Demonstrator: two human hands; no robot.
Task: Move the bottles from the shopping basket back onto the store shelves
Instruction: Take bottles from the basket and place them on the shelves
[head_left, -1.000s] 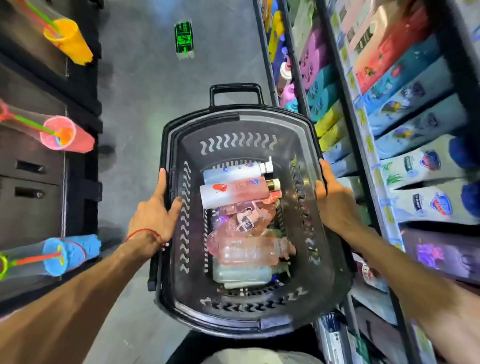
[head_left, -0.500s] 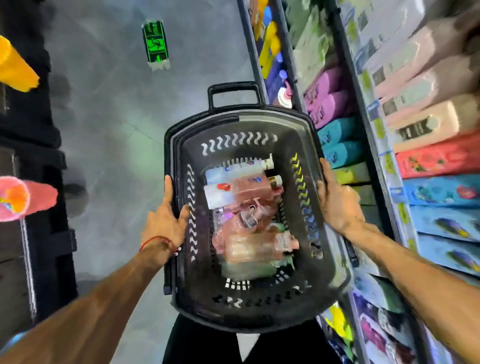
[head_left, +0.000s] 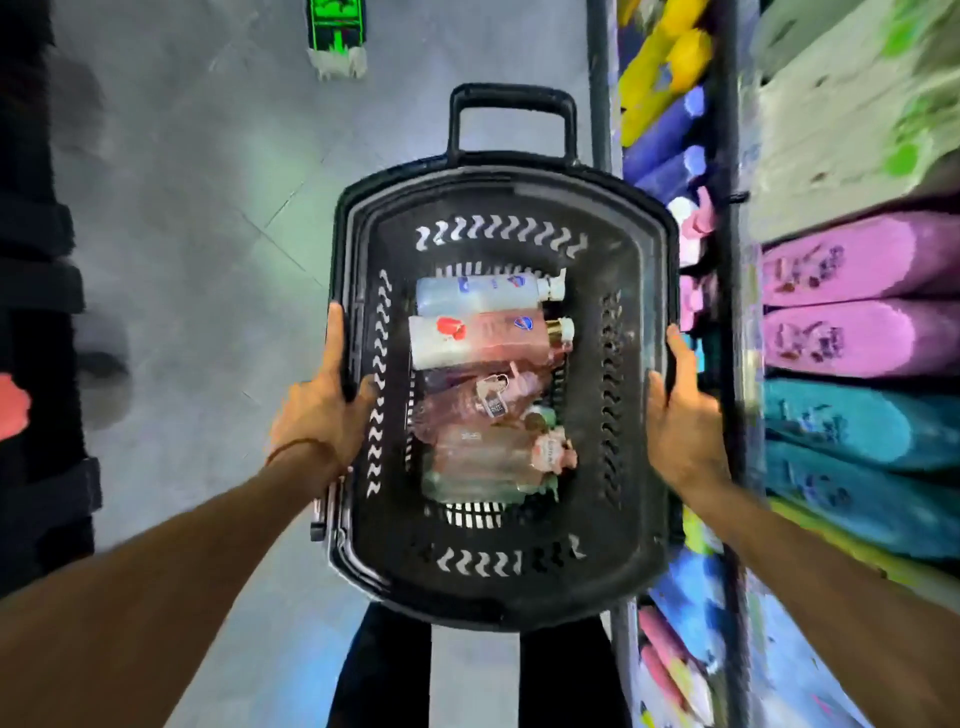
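Observation:
A black plastic shopping basket hangs in front of me above the floor. My left hand grips its left rim, thumb inside. My right hand grips the right rim. Several bottles lie on their sides in the bottom: a clear one with a white cap at the far end, a pink and white one with a gold collar beside it, then a pile of pink bottles toward me. Store shelves run along the right.
The shelves hold rows of purple, teal, yellow and blue packs; a metal upright stands by the basket's far right corner. Grey floor stretches left. A dark display lines the left edge. My legs are below the basket.
The view has swung along the shelves: pink and teal packs moved down the frame and purple ones now sit level with my right hand. The basket stays held by both hands.

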